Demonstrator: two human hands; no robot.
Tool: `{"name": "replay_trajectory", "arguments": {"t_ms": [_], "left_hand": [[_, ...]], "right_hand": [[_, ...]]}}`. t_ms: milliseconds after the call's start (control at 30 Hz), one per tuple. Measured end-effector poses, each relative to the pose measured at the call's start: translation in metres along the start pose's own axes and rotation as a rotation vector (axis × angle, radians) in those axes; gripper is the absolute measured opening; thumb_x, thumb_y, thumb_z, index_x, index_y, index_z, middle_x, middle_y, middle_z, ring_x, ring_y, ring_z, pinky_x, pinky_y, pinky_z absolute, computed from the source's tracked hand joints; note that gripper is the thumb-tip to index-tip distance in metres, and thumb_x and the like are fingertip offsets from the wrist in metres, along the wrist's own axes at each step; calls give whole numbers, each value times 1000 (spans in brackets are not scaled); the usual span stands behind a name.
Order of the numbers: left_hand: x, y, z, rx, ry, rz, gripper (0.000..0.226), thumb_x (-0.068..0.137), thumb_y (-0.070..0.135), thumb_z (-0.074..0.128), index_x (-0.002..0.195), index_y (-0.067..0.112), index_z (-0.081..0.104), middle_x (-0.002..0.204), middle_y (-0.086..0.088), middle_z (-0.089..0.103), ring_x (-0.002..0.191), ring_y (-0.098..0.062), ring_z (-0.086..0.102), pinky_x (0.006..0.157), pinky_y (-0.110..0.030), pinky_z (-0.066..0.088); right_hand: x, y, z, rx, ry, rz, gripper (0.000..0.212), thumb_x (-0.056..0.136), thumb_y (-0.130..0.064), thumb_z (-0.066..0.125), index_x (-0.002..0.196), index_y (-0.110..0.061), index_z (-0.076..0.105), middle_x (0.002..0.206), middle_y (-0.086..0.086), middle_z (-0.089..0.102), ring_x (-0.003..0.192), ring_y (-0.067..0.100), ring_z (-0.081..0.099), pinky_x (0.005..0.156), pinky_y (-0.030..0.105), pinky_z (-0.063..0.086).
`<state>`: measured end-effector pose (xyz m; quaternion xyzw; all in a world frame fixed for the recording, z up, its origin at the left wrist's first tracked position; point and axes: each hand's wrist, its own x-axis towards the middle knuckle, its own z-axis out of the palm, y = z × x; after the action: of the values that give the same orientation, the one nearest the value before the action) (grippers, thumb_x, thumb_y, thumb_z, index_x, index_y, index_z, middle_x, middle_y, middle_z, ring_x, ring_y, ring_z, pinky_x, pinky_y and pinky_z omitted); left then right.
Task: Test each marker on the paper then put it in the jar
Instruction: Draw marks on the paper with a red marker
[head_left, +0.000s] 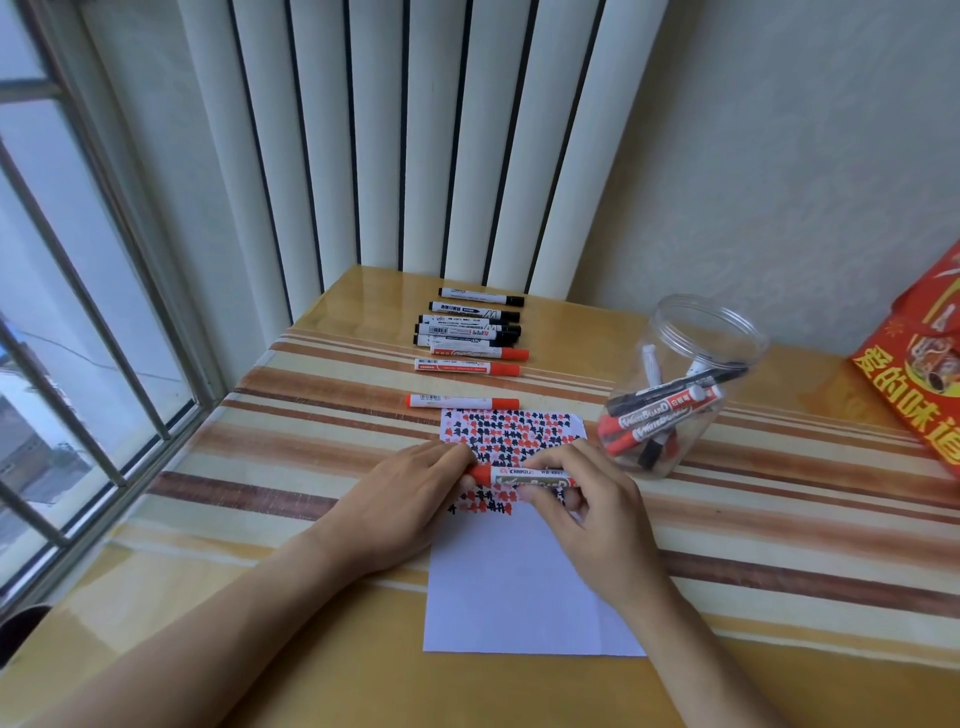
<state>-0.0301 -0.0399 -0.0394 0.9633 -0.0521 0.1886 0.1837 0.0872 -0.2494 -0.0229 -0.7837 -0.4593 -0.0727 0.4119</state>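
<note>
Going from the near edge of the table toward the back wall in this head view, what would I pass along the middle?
Bare part of the paper → red marker held in both hands → paper's red and black test marks → single red marker → two more red markers → cluster of black markers → last black marker.

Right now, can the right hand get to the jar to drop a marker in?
Probably yes. The jar stands open-topped just beyond the right hand, with only bare table between them. That hand and the left hand are both busy holding a red marker over the paper.
</note>
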Motion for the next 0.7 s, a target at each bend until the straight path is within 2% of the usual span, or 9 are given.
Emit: {"name": "replay_trajectory", "arguments": {"t_ms": [133,267,367,467,533,600,700], "left_hand": [[0,-1,1,7,15,-17,30,109,37,26,94,16,41,89,-1,53,75,-22,45,66,-40,40],[0,-1,1,16,18,-1,26,108,34,28,92,16,39,87,0,52,74,-20,44,65,-39,41],[-1,0,0,25,22,26,31,109,36,26,92,15,41,86,1,51,74,-18,43,64,-33,37],[0,1,0,9,26,30,34,109,37,27,92,14,45,86,2,52,75,-17,44,66,-31,36],[2,1,-1,-15,26,0,33,109,38,29,100,15,51,91,4,54,80,-17,48,71,-35,42],[3,-1,-3,-77,58,-54,30,108,40,34,118,18,53,103,7,53,91,-14,52,81,-34,44],[2,-8,-5,-173,152,-193,38,106,44,37,135,23,46,116,12,46,106,-9,53,93,-31,43]], "right_hand": [[2,-4,2,10,8,-10,10,90,-21,79,96,-18,71,85,-23,54,63,-1,48,61,10,33],[2,-7,3,53,-34,1,14,93,-29,76,91,-17,70,78,-19,56,62,0,50,58,10,30],[1,-5,1,51,-75,13,16,95,-35,73,93,-19,69,82,-16,62,70,6,56,59,14,36],[3,-3,-4,16,-126,31,7,97,-30,72,94,-25,67,90,-15,64,83,10,61,64,16,41],[5,-5,-8,-10,-141,32,6,96,-22,69,97,-27,66,94,-16,61,85,11,59,67,16,40],[9,-8,-16,-13,-114,36,16,94,-15,68,104,-28,66,98,-18,62,86,7,60,70,14,39],[19,-21,-40,28,58,47,20,92,-19,74,106,-29,64,93,-20,68,81,7,65,66,21,48]]}}
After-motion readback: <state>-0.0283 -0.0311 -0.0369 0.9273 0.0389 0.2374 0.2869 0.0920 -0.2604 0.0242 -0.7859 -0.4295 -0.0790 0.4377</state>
